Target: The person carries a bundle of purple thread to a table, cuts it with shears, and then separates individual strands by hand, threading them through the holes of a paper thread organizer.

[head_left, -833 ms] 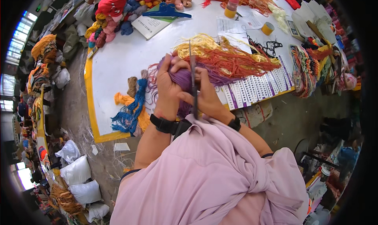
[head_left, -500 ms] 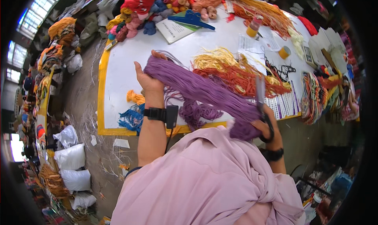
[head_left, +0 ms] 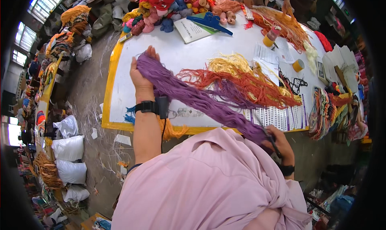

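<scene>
A long skein of purple yarn [head_left: 197,95] stretches slantwise between my hands, over the near part of the table. My left hand [head_left: 141,78] holds its far-left end, with the yarn looped over the palm and fingers. At the lower right, my right hand [head_left: 282,144] grips the other end close to my body. Black-handled scissors [head_left: 275,144] are also in my right hand; their blades are blurred and hard to make out. Beyond the skein lies a loose pile of rust-red yarn [head_left: 249,84], with pale yellow yarn [head_left: 229,63] behind it.
Yarn balls [head_left: 157,12], a blue clip-shaped piece [head_left: 210,21] and a booklet [head_left: 189,30] sit at the table's back. A yellow-red bottle [head_left: 272,35] and a tape roll [head_left: 298,65] stand right. Another person's hands [head_left: 287,6] touch orange yarn. White sacks [head_left: 69,149] stack at left.
The skein is drawn straighter and longer, and the loose purple loops below it no longer hang there. The scissors have tipped from upright. Another person's hands now show at the back.
</scene>
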A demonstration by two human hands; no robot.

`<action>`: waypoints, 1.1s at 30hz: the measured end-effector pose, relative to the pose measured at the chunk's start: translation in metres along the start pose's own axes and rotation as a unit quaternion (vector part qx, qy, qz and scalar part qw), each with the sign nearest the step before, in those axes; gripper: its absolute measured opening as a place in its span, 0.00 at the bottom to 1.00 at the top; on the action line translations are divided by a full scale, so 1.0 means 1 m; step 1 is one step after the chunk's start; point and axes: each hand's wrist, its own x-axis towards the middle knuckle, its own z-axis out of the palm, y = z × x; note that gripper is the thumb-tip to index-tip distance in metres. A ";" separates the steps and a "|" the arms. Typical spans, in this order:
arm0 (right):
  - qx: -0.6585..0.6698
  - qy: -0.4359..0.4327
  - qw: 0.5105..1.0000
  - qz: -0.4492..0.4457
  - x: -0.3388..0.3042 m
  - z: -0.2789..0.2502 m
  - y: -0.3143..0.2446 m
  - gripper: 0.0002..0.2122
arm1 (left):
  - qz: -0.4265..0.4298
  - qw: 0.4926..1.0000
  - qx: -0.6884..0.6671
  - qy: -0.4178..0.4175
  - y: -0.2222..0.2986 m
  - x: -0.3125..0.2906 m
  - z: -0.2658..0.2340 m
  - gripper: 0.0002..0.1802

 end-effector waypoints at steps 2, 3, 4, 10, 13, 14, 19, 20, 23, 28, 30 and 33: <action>-0.066 0.026 0.995 -0.063 0.025 0.021 0.004 0.21 | -0.050 0.998 0.020 -0.008 -0.021 -0.009 0.000 0.31; -0.135 0.050 0.981 -0.130 0.038 0.028 -0.001 0.22 | -0.097 0.994 0.038 -0.019 -0.038 -0.015 0.003 0.26; -0.129 0.091 0.973 -0.166 0.055 0.031 -0.013 0.21 | -0.111 0.990 0.082 -0.022 -0.059 -0.028 0.022 0.19; 0.165 -0.057 0.979 -0.101 0.090 0.045 -0.101 0.16 | -0.080 0.840 0.508 -0.169 -0.113 -0.081 0.039 0.11; 0.222 -0.117 0.968 -0.011 0.090 0.047 -0.114 0.17 | -0.042 0.758 0.612 -0.222 -0.120 -0.088 0.033 0.11; 0.211 -0.127 0.969 0.004 0.091 0.047 -0.115 0.18 | -0.040 0.747 0.624 -0.227 -0.124 -0.087 0.024 0.11; 0.180 -0.135 0.974 0.018 0.095 0.045 -0.112 0.20 | -0.038 0.713 0.654 -0.249 -0.124 -0.090 0.023 0.13; 0.166 -0.146 0.975 0.024 0.096 0.045 -0.111 0.21 | 0.001 0.693 0.669 -0.270 -0.127 -0.088 0.016 0.13; 0.164 -0.151 0.975 0.029 0.104 0.046 -0.114 0.21 | 0.068 0.653 0.692 -0.300 -0.130 -0.087 0.009 0.13; 0.163 -0.152 0.975 0.010 0.115 0.042 -0.107 0.22 | 0.073 0.655 0.694 -0.289 -0.132 -0.091 0.015 0.14; 0.155 -0.156 0.975 0.004 0.118 0.040 -0.104 0.22 | -0.012 0.682 0.691 -0.238 -0.133 -0.089 0.006 0.14; 0.228 -0.125 0.965 -0.022 0.129 0.040 -0.097 0.21 | 0.037 0.618 0.729 -0.291 -0.135 -0.087 0.006 0.13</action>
